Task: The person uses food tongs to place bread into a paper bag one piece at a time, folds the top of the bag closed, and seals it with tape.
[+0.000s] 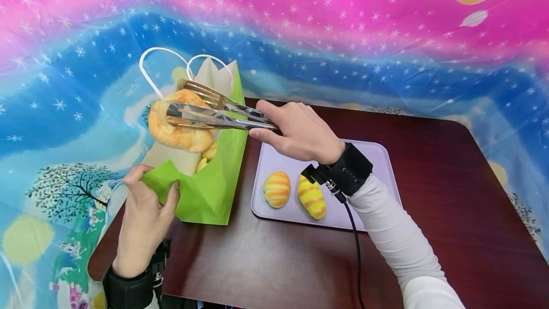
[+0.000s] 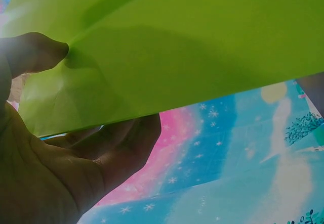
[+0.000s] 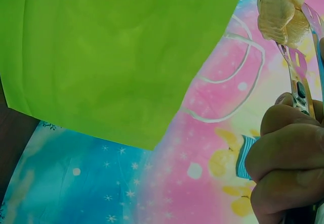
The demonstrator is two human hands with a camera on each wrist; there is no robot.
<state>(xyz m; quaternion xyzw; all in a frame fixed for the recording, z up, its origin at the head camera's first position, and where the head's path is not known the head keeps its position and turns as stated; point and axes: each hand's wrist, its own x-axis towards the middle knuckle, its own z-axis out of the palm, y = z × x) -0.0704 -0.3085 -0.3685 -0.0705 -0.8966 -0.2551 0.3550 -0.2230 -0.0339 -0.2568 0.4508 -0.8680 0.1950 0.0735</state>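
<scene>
My right hand [image 1: 302, 132] grips metal tongs [image 1: 240, 120], whose slotted ends pinch a round golden bread [image 1: 171, 132] over the mouth of a green paper bag [image 1: 218, 180]. In the right wrist view the bread [image 3: 281, 14] hangs beside the bag's upper edge. At the bag's near rim, my left hand [image 1: 146, 213] pinches the paper between thumb and fingers; the left wrist view shows the thumb pressed on the green side [image 2: 177, 47]. Inside the bag, yellow bread pieces [image 1: 208, 154] show partly. White rope handles [image 1: 158, 50] stand up behind the bread.
A pale purple tray [image 1: 343, 225] lies right of the bag on the dark wooden table [image 1: 450, 213]. It bears an orange-striped roll [image 1: 276, 190] and a yellow striped roll [image 1: 312, 197], partly under my right wrist. A black cable [image 1: 357, 256] hangs from that wrist. Patterned cloth [image 1: 279, 37] surrounds the table.
</scene>
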